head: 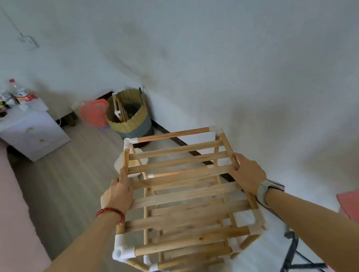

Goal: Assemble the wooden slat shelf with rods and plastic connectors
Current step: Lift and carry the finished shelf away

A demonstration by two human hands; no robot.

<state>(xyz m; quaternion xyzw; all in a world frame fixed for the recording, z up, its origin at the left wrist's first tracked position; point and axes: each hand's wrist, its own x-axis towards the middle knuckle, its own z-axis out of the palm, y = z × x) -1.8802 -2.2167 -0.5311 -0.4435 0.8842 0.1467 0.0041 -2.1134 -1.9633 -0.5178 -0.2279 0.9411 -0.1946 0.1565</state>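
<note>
The wooden slat shelf (183, 196) stands in front of me, seen from above, with several tiers of slats joined by rods and white plastic connectors (122, 250) at its corners. My left hand (117, 194) grips the left side rod of the top tier, a red bead bracelet on its wrist. My right hand (248, 174) grips the right side rod of the same tier, a grey watch on its wrist. Lower tiers and legs show through the slats.
A woven basket (132, 120) holding more rods stands by the wall, a red bin (95, 113) beside it. A white bedside cabinet (31, 133) with bottles stands at left. A black folding stand (297, 258) is at lower right; a pink edge runs along the left.
</note>
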